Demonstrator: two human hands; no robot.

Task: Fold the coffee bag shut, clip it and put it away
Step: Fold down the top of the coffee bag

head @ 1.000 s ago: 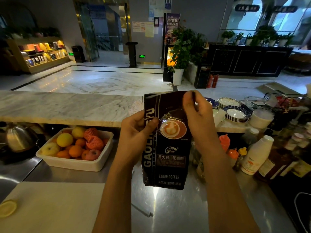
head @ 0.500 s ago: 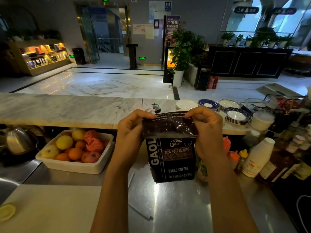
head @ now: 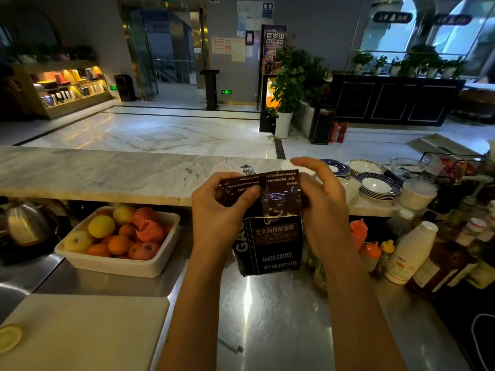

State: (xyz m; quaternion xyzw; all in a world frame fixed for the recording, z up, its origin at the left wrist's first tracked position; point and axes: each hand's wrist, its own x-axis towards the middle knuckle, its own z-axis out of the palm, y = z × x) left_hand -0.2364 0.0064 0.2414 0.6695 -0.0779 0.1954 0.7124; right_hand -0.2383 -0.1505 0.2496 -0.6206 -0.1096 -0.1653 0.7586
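A dark brown coffee bag [head: 270, 242] with white lettering stands upright on the steel counter [head: 267, 303]. Its top part is folded over toward me, showing the printed back face. My left hand [head: 219, 210] pinches the folded flap at its left side, thumb on the front. My right hand [head: 324, 207] presses against the right side of the fold, with its upper fingers spread loose above the flap. No clip can be made out in the frame.
A white tub of fruit [head: 117, 236] sits to the left, with a kettle [head: 26, 223] beyond it. A white cutting board [head: 80, 330] lies at the near left. Bottles [head: 409, 253] crowd the right side. Stacked plates [head: 377, 186] rest on the marble ledge [head: 93, 175].
The bag's top, upright a second ago, has been folded down toward me. Both hands dropped with it, and the right fingers have loosened above the fold.
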